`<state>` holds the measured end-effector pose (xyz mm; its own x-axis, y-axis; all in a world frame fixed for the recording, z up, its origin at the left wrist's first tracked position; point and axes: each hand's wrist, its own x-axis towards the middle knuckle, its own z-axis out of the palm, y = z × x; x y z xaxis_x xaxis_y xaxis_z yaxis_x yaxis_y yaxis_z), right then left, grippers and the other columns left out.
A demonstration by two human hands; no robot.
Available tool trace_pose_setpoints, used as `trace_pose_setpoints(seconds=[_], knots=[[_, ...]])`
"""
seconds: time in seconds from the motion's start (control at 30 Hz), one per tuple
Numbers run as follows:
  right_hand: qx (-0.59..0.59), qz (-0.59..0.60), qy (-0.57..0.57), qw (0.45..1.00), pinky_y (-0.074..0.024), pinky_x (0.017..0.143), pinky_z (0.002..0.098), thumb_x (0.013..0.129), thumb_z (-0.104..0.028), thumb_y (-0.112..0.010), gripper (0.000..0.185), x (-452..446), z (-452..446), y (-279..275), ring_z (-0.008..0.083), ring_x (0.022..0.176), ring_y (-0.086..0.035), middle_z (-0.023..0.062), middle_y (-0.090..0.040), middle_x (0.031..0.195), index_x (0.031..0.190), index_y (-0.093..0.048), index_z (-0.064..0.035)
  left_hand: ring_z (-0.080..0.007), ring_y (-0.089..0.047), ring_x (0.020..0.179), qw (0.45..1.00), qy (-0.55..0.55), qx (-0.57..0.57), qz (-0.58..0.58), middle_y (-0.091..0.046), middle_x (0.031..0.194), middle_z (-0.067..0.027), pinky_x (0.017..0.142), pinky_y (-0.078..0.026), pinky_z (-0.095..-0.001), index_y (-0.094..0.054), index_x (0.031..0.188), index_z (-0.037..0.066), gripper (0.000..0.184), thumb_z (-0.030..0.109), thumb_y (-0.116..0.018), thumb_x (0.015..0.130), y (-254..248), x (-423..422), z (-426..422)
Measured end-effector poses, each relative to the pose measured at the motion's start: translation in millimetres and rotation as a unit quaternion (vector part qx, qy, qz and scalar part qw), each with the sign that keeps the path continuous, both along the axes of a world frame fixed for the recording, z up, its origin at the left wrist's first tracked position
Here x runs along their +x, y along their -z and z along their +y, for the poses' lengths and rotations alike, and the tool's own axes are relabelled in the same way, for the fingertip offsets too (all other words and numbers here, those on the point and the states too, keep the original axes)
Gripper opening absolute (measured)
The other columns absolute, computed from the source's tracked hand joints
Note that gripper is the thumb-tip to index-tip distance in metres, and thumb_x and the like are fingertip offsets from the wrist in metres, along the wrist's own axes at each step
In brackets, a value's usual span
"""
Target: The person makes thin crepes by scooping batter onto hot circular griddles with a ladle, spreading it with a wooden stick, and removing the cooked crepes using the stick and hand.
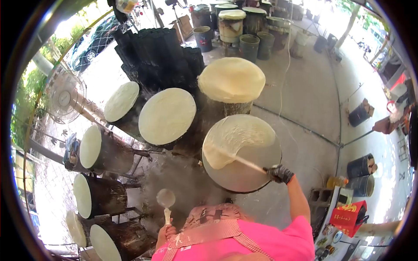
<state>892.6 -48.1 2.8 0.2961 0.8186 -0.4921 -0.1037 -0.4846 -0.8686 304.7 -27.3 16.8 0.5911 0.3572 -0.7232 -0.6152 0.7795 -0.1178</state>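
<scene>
Here's the round griddle (257, 175), and the action is all on its surface: pale batter (259, 130) lies in a thick crescent from the left edge round the far edge to the right, while the near and right-hand part shows grey metal. The gloved right hand (280, 174) is out at the near right edge, fingers closed round the end of a spreading stick (250, 164) that slants in over the bare patch, its far end down in the batter at the left, too blurred to read exactly. Lean too hard there and the layer could tear or go thin; too light, and that ridged stretch by the far edge may set lumpy. Dawdle, and I'd expect the crescent to stiffen with its ends unjoined, if the plate is as hot as the haze suggests. Watch that wrist too: so close to the rim, a dip could bring the forearm against metal. Down at the left, well clear of the griddle's near edge, the left hand (165, 233) grips a ladle (166, 198), bowl raised; any batter inside could drip if it tilts, though its contents can't be made out. And just beyond the far edge stands another pale round (231, 80), so an overlong push might clip it.
</scene>
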Motion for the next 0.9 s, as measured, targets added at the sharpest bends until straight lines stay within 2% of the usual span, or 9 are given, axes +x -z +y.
trace_pose_setpoints(seconds=[0.1,0.2,0.33,0.43,0.5,0.53,0.67,0.8,0.9], knots=[[-0.042,0.016,0.147,0.988,-0.0285,0.036,0.0249,0.074,-0.032,-0.064,0.022,24,47,-2,0.0106,0.039,-0.038,-0.0018,-0.045,0.049,0.065,-0.058,-0.0131,-0.0055,-0.028,0.039,0.999,-0.002,0.013,0.037,-0.031,0.053,0.0021,0.035,-0.026,-0.0203,-0.053,0.108,0.012,0.024,0.012,-0.039,0.088,0,-10,-9],[-0.138,0.008,-0.050,0.989,-0.0267,0.034,0.0237,0.072,-0.032,-0.066,0.019,21,73,20,0.0097,0.037,-0.036,-0.0017,-0.045,0.048,0.069,-0.060,-0.0135,-0.0055,-0.028,0.040,1.000,0.000,0.011,0.024,-0.031,0.054,0.0023,0.035,-0.026,-0.0197,-0.053,0.107,0.012,0.023,0.012,-0.039,0.088,-5,-7,-13],[-0.181,0.098,-0.128,0.970,-0.0251,0.031,0.0249,0.072,-0.031,-0.066,0.019,-6,12,-9,0.0077,0.037,-0.036,-0.0021,-0.045,0.048,0.081,-0.065,-0.0139,-0.0051,-0.027,0.039,1.000,-0.006,-0.010,0.026,-0.032,0.054,0.0024,0.035,-0.025,-0.0192,-0.055,0.106,0.014,0.024,0.011,-0.040,0.087,-11,-5,-15],[-0.062,0.152,-0.095,0.982,-0.0269,0.033,0.0241,0.073,-0.030,-0.066,0.022,29,7,44,0.0072,0.037,-0.037,-0.0031,-0.047,0.050,0.088,-0.066,-0.0143,-0.0047,-0.028,0.038,0.999,-0.012,-0.008,0.028,-0.032,0.053,0.0025,0.034,-0.025,-0.0177,-0.055,0.100,0.012,0.019,0.011,-0.042,0.086,-25,4,-18],[0.027,0.197,0.076,0.977,-0.0271,0.034,0.0230,0.071,-0.029,-0.068,0.025,24,54,45,0.0064,0.037,-0.036,-0.0046,-0.047,0.052,0.091,-0.066,-0.0145,-0.0048,-0.028,0.038,0.999,-0.019,-0.009,0.047,-0.033,0.053,0.0024,0.034,-0.025,-0.0178,-0.055,0.099,0.011,0.018,0.011,-0.043,0.086,-26,1,-21],[-0.068,-0.010,-0.001,0.998,-0.0278,0.035,0.0231,0.072,-0.030,-0.067,0.023,16,72,4,0.0067,0.039,-0.036,-0.0041,-0.047,0.052,0.089,-0.067,-0.0141,-0.0048,-0.028,0.038,0.998,-0.021,-0.009,0.051,-0.033,0.053,0.0023,0.034,-0.025,-0.0179,-0.055,0.100,0.011,0.018,0.011,-0.043,0.086,-25,0,-23],[-0.170,-0.060,-0.190,0.965,-0.0272,0.035,0.0234,0.072,-0.033,-0.065,0.022,10,74,-2,0.0079,0.039,-0.036,-0.0028,-0.044,0.050,0.064,-0.060,-0.0139,-0.0046,-0.026,0.039,0.998,-0.007,-0.003,0.061,-0.030,0.053,0.0024,0.033,-0.024,-0.0178,-0.051,0.104,0.010,0.019,0.010,-0.044,0.086,-26,0,-25],[-0.202,0.035,-0.231,0.951,-0.0290,0.033,0.0258,0.073,-0.038,-0.063,0.027,20,-6,-33,0.0092,0.037,-0.037,-0.0021,-0.044,0.049,0.071,-0.057,-0.0113,-0.0046,-0.025,0.039,0.997,-0.020,-0.012,0.076,-0.029,0.054,0.0021,0.033,-0.024,-0.0177,-0.048,0.109,0.011,0.023,0.009,-0.044,0.086,-24,-1,-29],[-0.127,-0.049,-0.174,0.975,-0.0292,0.033,0.0259,0.075,-0.036,-0.061,0.026,21,12,-37,0.0096,0.036,-0.037,-0.0016,-0.046,0.051,0.075,-0.056,-0.0112,-0.0046,-0.025,0.039,0.997,-0.010,0.001,0.079,-0.030,0.056,0.0021,0.033,-0.023,-0.0173,-0.048,0.110,0.011,0.024,0.008,-0.044,0.087,-25,-7,-30]])
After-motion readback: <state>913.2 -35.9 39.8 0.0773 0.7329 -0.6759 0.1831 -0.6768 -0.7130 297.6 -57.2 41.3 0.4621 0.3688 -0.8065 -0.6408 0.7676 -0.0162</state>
